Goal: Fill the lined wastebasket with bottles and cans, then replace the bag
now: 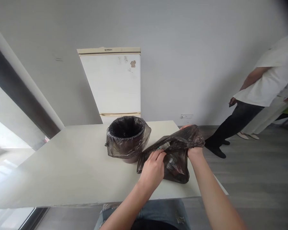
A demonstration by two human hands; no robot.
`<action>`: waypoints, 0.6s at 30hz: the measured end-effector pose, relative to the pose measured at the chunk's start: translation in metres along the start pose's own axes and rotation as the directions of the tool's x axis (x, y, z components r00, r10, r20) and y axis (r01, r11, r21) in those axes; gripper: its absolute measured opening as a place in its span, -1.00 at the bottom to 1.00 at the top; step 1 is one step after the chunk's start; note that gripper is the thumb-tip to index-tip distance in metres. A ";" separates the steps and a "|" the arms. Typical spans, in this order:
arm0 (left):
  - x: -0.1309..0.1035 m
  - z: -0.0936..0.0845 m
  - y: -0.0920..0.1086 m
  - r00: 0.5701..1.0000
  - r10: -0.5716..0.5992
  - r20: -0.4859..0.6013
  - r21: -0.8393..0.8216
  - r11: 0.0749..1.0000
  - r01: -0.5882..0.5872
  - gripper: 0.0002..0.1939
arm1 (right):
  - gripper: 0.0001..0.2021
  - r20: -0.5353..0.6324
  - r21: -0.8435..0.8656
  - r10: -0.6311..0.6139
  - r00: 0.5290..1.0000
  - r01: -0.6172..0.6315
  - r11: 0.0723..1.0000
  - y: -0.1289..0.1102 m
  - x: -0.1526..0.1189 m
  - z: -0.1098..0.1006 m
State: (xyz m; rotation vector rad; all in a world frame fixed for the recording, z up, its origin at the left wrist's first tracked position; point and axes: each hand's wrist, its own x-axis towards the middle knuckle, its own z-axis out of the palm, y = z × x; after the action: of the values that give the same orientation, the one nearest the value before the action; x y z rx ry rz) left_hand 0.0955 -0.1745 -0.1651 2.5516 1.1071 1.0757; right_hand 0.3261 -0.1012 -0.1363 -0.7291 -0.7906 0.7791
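A filled black garbage bag [176, 164] rests on the white table, its mouth stretched up and to the right. My left hand [155, 164] is closed on the near edge of its rim, with the fingertips at the plastic. My right hand [194, 152] grips the right side of the bag; folds of plastic cover most of its fingers. Something pale and green shows in the mouth between my hands, too hidden to name. Left of the bag stands a trash can [131, 159] lined with another black bag [126, 140], whose edge is folded over the outside.
The white table [74, 169] runs far to the left, and its right edge lies close beside my right forearm. Behind it stands a white refrigerator [112, 83] against the grey wall. Two people [264, 86] stand at the right on the grey floor.
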 end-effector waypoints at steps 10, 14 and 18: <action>0.016 0.027 -0.034 0.845 -0.503 0.180 0.358 0.834 0.420 -0.71 | -0.73 0.182 0.018 -0.008 0.983 0.004 1.000 0.015 -0.009 -0.007; 0.016 0.035 -0.046 0.838 -0.490 0.241 0.347 0.850 0.397 -0.70 | -0.67 0.243 -0.041 0.006 0.970 0.004 0.999 0.020 -0.011 -0.019; 0.017 0.038 -0.057 0.849 -0.469 0.242 0.339 0.861 0.379 -0.66 | -0.66 0.265 -0.456 -0.033 0.964 0.156 0.876 0.031 -0.013 -0.039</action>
State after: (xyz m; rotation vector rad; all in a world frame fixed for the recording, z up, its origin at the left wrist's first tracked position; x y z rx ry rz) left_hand 0.0963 -0.1170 -0.2056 2.3649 1.7194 0.4020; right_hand 0.3414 -0.1065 -0.1852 -1.0321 -1.2652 0.5952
